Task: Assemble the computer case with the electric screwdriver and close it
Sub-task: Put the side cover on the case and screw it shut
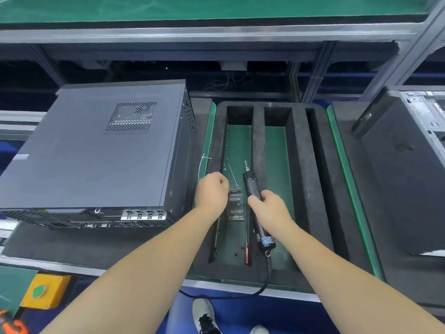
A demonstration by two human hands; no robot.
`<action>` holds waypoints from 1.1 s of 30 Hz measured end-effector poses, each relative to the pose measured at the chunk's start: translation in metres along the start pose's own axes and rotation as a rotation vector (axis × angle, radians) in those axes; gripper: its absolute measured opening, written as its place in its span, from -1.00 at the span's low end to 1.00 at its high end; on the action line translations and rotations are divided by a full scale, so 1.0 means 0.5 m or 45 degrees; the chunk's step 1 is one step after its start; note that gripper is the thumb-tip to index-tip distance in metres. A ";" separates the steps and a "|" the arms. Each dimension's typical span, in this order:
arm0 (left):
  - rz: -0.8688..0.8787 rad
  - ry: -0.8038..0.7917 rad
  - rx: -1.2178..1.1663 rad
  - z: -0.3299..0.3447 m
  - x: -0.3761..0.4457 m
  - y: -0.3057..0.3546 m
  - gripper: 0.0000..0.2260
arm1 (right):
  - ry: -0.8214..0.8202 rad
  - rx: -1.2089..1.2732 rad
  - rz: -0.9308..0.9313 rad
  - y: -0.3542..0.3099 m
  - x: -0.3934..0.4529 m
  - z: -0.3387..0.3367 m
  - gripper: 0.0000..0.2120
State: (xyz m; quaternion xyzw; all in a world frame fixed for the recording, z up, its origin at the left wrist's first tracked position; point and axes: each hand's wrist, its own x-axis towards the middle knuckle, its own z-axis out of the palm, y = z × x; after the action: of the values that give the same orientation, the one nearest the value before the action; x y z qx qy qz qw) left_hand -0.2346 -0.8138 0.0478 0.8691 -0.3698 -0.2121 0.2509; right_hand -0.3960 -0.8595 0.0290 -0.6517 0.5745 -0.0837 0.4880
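Note:
A dark grey computer case (96,150) lies on its side at the left, side panel on, rear ports facing me. To its right a black foam tray (301,165) holds the black electric screwdriver (251,186), tip pointing away. My right hand (269,206) grips the screwdriver's body over the tray. My left hand (212,191) hovers with curled fingers at the tray's left slot, just above a small metal bracket (234,204); whether it pinches anything is hidden. Small screws (230,168) lie on the green floor of that slot.
A red-handled manual screwdriver (247,254) lies in the tray slot near me. Another open case (409,150) stands at the right. A yellow box with a green button (39,291) sits at lower left. The screwdriver's cable (265,283) hangs over the front edge.

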 end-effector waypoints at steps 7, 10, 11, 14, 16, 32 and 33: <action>0.272 -0.266 0.349 0.019 0.066 0.017 -0.73 | 0.039 0.107 -0.006 0.009 0.012 0.000 -0.73; 0.503 -0.433 0.649 0.013 0.052 0.009 -0.80 | 0.021 0.130 0.013 0.005 0.011 -0.003 -0.75; 0.548 -0.478 0.731 0.009 0.044 0.004 -0.83 | 0.001 0.127 0.020 0.004 0.010 -0.004 -0.76; 0.678 -0.535 1.117 0.015 0.003 -0.023 -0.81 | -0.098 0.209 0.070 0.000 0.012 -0.014 -0.74; 0.748 -0.558 1.348 0.023 -0.024 -0.037 -0.73 | -0.188 0.311 0.125 -0.002 0.014 -0.024 -0.68; 0.942 -0.756 1.534 0.059 -0.041 -0.052 -0.80 | -0.457 0.497 0.236 -0.022 0.000 -0.058 -0.80; 0.932 -0.773 1.522 0.067 -0.040 -0.048 -0.91 | -0.452 0.501 0.238 -0.022 0.000 -0.058 -0.81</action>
State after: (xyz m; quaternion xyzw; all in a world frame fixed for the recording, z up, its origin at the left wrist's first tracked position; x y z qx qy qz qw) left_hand -0.2530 -0.7936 0.0111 0.5826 -0.7390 -0.1088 -0.3204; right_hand -0.4081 -0.8765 0.0522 -0.4929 0.5103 -0.0327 0.7039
